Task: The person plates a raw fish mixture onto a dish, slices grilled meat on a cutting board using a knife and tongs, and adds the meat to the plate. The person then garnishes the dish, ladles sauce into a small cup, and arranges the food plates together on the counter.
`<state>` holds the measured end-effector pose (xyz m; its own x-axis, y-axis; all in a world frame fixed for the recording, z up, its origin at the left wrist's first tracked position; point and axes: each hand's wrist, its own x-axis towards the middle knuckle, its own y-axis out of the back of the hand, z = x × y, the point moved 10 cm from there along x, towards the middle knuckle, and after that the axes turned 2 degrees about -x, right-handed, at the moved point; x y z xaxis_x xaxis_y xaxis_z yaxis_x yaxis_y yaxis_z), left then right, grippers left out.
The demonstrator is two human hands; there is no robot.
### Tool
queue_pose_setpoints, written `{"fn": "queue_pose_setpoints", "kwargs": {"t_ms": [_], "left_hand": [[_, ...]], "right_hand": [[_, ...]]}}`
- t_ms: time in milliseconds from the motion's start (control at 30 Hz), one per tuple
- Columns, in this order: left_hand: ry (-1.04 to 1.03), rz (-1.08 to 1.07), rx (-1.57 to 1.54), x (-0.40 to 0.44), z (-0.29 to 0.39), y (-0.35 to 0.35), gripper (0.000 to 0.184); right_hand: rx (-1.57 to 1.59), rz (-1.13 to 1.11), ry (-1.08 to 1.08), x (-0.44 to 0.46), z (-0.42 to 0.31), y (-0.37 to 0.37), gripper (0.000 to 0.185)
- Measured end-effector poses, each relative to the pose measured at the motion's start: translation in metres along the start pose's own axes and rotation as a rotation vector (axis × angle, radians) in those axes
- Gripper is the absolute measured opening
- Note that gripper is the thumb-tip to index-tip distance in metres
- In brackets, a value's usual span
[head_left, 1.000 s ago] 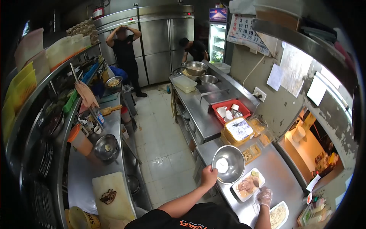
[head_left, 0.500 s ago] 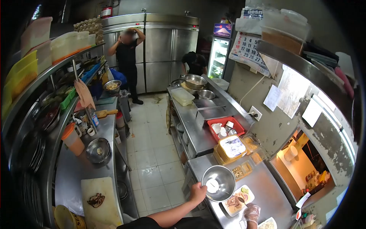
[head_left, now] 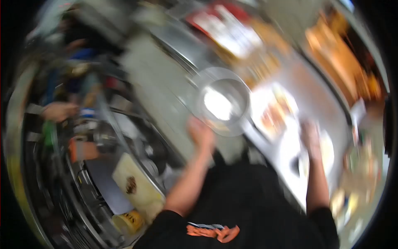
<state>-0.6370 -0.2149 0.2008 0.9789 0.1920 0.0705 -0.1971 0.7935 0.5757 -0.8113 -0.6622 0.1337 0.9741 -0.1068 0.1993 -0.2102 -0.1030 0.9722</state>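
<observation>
The view is heavily smeared by motion. My left hand (head_left: 202, 133) grips the near rim of a metal mixing bowl (head_left: 238, 99), held beside the steel counter with its inside facing up. To the right, my right hand (head_left: 310, 139) is over the counter, its fingers too blurred to make out. Between the hands lies a white plate (head_left: 259, 103) with brownish food (head_left: 272, 117) on it. Another pale dish (head_left: 327, 151) sits just right of my right hand.
Yellowish containers (head_left: 259, 68) and a red tray (head_left: 232, 10) stand farther back. A pass-through window (head_left: 336, 62) opens at the right. On the left counter are a cutting board (head_left: 143, 186) with a dark food piece (head_left: 131, 184), a yellow tub (head_left: 128, 222) and an orange container (head_left: 85, 149).
The view has swung down, bringing my black shirt into sight and blurring everything. My left hand still holds the bowl. The right hand has moved from the plate's near edge to its right.
</observation>
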Motion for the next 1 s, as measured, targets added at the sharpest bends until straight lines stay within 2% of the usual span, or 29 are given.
{"fn": "queue_pose_setpoints", "kwargs": {"t_ms": [33,67,100,133,200,300,400,533,567,733,800,933,1000], "left_hand": [[-0.015,-0.04,-0.04,-0.006,0.006,0.013,0.012],[0.332,-0.165,-0.274,-0.015,-0.008,0.009,0.012],[0.401,0.042,-0.55,-0.023,-0.018,0.014,0.015],[0.434,0.174,-0.595,-0.03,-0.031,0.022,0.019],[0.387,0.088,-0.566,-0.04,-0.037,0.03,0.022],[0.435,0.097,-0.528,-0.072,-0.048,0.043,0.019],[0.532,0.205,-0.487,-0.107,-0.045,0.037,0.017],[0.598,0.193,-0.483,-0.134,-0.041,0.015,0.016],[0.598,0.273,-0.591,-0.137,-0.035,0.007,0.016],[0.536,0.214,-0.536,-0.138,-0.024,0.002,0.015],[0.527,0.23,-0.519,-0.137,-0.022,0.002,0.015],[0.539,0.29,-0.503,-0.134,-0.013,-0.007,0.013],[0.537,0.277,-0.51,-0.134,-0.013,-0.014,0.012]], "right_hand": [[0.114,0.019,-0.095,0.004,-0.009,0.027,0.038],[0.104,-0.049,-0.257,0.02,-0.025,0.056,0.033],[0.125,-0.132,-0.335,0.027,-0.021,0.059,0.033],[0.129,-0.158,-0.304,0.029,-0.009,0.047,0.032],[0.184,-0.331,-0.449,0.043,-0.011,0.061,0.031],[0.102,-0.311,-0.338,0.054,-0.009,0.062,0.029],[0.108,-0.209,-0.324,0.067,-0.007,0.066,0.028],[0.123,-0.26,-0.071,0.081,-0.043,0.052,0.028],[0.219,-0.186,-0.046,0.077,-0.038,0.035,0.027],[0.159,-0.172,-0.193,0.072,-0.003,0.047,0.029],[0.138,-0.205,-0.113,0.065,-0.009,0.058,0.027],[0.139,-0.328,-0.094,0.043,-0.022,0.046,0.025],[0.284,-0.335,-0.127,0.04,-0.029,0.042,0.027]]}}
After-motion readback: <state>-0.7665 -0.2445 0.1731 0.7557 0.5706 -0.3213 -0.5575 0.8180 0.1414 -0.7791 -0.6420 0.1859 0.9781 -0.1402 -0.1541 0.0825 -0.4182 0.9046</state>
